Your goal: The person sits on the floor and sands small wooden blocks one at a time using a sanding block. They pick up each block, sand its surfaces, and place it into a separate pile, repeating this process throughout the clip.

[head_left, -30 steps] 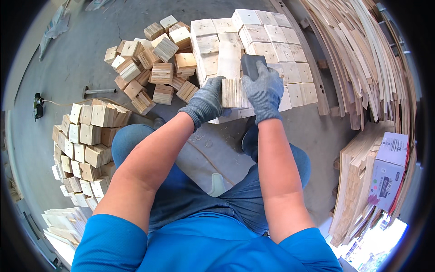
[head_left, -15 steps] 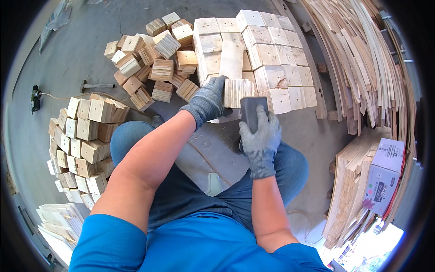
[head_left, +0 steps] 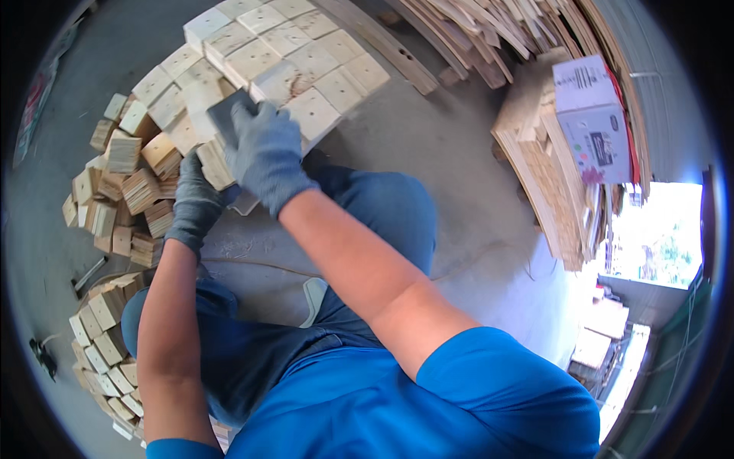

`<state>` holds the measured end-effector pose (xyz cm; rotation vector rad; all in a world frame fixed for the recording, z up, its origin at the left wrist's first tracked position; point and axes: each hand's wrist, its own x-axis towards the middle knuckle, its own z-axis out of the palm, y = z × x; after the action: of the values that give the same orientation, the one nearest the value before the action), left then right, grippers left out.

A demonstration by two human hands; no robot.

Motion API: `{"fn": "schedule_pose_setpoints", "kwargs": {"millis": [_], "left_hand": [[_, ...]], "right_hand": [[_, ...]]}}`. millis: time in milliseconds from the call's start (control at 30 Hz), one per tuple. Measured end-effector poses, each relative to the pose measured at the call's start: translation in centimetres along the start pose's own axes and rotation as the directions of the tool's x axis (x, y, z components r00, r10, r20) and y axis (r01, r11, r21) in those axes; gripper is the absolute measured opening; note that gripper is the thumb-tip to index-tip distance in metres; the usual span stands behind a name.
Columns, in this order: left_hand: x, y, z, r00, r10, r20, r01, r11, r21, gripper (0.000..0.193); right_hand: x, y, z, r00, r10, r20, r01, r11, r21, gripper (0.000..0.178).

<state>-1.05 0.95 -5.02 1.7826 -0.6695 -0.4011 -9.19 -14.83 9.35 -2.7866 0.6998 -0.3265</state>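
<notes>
My left hand (head_left: 197, 205), in a grey glove, is closed around a light layered wooden block (head_left: 216, 165) near the close side of a grid of pale blocks (head_left: 287, 38). My gloved right hand (head_left: 269, 153) grips a dark grey rectangular sanding block (head_left: 226, 116). The sanding block is tilted at the far side of the wooden block; whether the two touch is hard to tell. Just beyond my hands, a short flat board (head_left: 202, 98) lies on the grid. Both gloves hide part of what they hold.
Loose wooden blocks (head_left: 140, 190) are heaped on the left; more blocks (head_left: 107, 340) stand stacked nearer me. A hammer (head_left: 90, 277) and a power tool (head_left: 43, 359) lie on the floor at far left. Long wood strips (head_left: 474, 34), stacked boards (head_left: 535, 141) and a carton (head_left: 595, 126) are at right.
The whole view has swung to the right, so the blocks now appear farther left. My right hand has moved the sanding block from the wooden block's right side to its far side.
</notes>
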Motion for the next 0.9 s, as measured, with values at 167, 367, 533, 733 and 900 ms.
{"fn": "schedule_pose_setpoints", "kwargs": {"millis": [167, 367, 533, 733, 900], "left_hand": [[0.5, -0.4, 0.1, 0.992, 0.123, 0.011, -0.120, 0.943, 0.312, 0.103], [-0.4, 2.9, -1.1, 0.992, -0.123, -0.020, 0.125, 0.974, 0.187, 0.098], [0.0, 4.9, -1.0, 0.998, -0.065, 0.015, 0.057, 0.946, 0.320, 0.104], [-0.1, 4.5, -1.4, 0.991, -0.121, 0.061, 0.105, 0.970, 0.219, 0.117], [-0.2, 4.7, -1.0, 0.998, -0.056, 0.022, 0.046, 0.941, 0.334, 0.107]], "right_hand": [[-7.9, 0.4, -1.7, 0.997, -0.040, 0.059, 0.035, 0.996, 0.086, 0.068], [-7.8, -0.5, -2.2, 0.992, -0.108, 0.068, 0.100, 0.988, 0.114, 0.065], [-1.4, -1.5, 0.4, 0.994, -0.111, 0.023, 0.109, 0.992, 0.067, 0.065], [2.2, -2.6, 0.5, 0.987, -0.128, 0.097, 0.129, 0.992, -0.004, 0.069], [-4.0, -0.8, -0.9, 0.981, -0.151, 0.121, 0.150, 0.988, 0.024, 0.074]]}}
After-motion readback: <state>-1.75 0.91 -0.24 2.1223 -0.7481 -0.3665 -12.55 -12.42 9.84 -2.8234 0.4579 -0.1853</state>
